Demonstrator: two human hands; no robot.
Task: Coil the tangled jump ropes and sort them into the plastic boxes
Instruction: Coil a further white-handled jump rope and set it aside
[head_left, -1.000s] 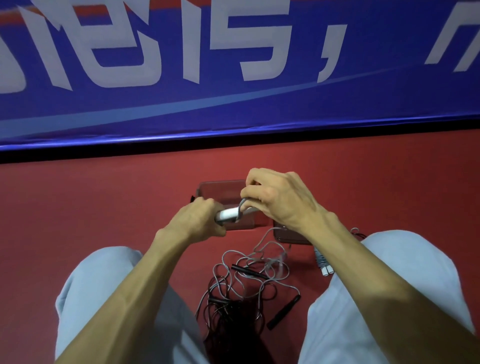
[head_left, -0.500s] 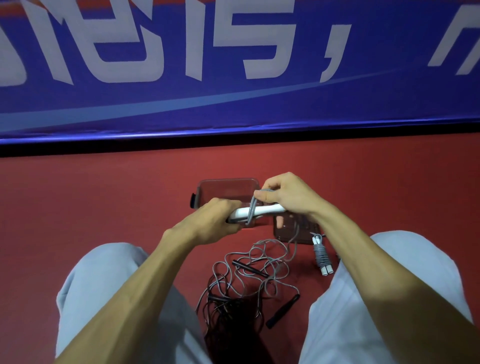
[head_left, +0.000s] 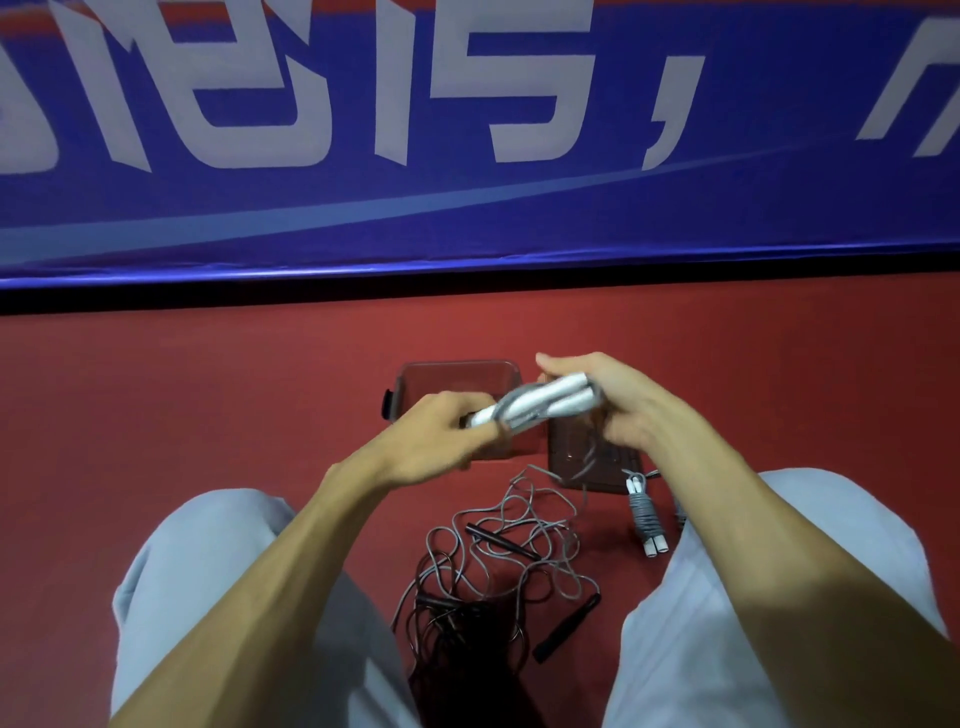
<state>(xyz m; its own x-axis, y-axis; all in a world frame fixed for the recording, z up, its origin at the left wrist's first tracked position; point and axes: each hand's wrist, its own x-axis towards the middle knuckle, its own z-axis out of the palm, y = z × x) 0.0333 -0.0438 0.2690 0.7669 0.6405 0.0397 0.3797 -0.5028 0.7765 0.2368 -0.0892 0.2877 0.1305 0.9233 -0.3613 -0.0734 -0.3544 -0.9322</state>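
Both hands hold a grey jump rope with two white handles (head_left: 550, 402) above the floor. My left hand (head_left: 441, 441) grips the handles' left end, where grey cord loops around them. My right hand (head_left: 618, 405) cups their right end. Grey cord trails down from them to a tangle of grey and black ropes (head_left: 493, 571) between my knees. Two clear plastic boxes sit beyond: one (head_left: 415, 379) behind my left hand, another (head_left: 576, 457) under my right hand. A coiled grey rope with white handles (head_left: 644, 514) lies on the floor right of the second box.
A red floor (head_left: 182, 405) stretches all around. A blue banner with white characters (head_left: 467, 156) stands along the far side. My knees in light trousers (head_left: 208, 597) flank the tangle. Loose black handles (head_left: 566, 629) lie in the pile.
The two white handles have tilted, right end up, and my right hand has moved from pinching the cord at their middle to cupping their right end. The trailing cord has shifted slightly.
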